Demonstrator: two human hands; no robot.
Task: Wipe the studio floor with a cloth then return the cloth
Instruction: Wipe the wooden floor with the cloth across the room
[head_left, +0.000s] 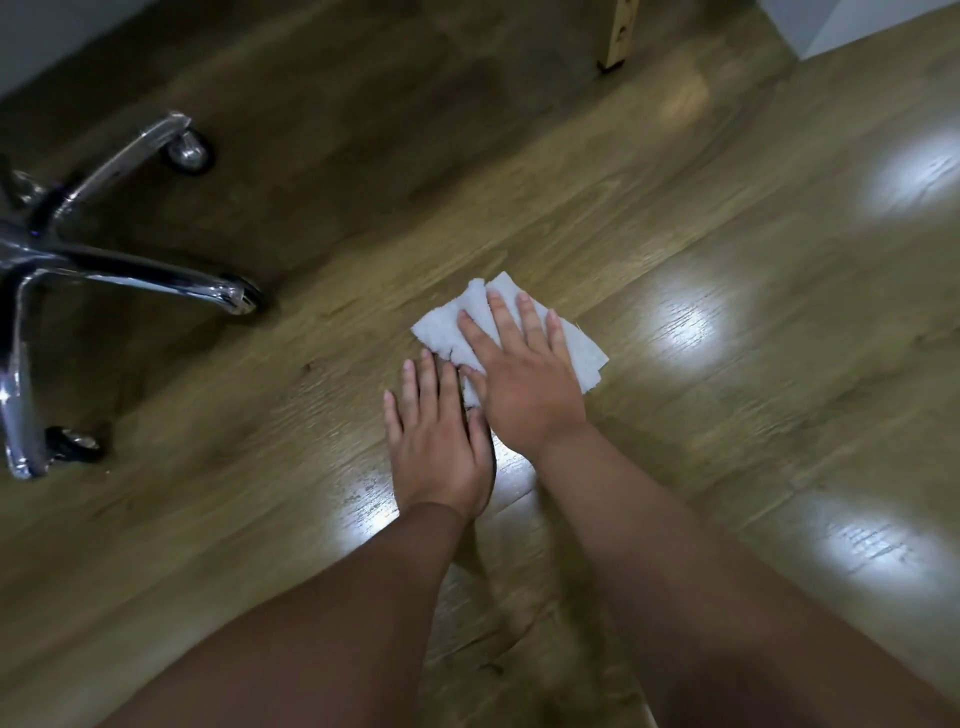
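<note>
A small white fluffy cloth (519, 332) is pressed flat on the shiny brown wooden floor (727, 415) by the right hand (519, 379), with the fingers held straight and spread. The left hand (441, 447) is laid flat on the floor just beside it, with its fingertips touching the cloth's near edge. Nothing is gripped by either hand. The cloth could be bunched up or left behind if it is pushed too fast (only flat fingers keep it down). The silver metal chair base with black wheels (104, 270) could be bumped if the wiping is carried far to the left.
</note>
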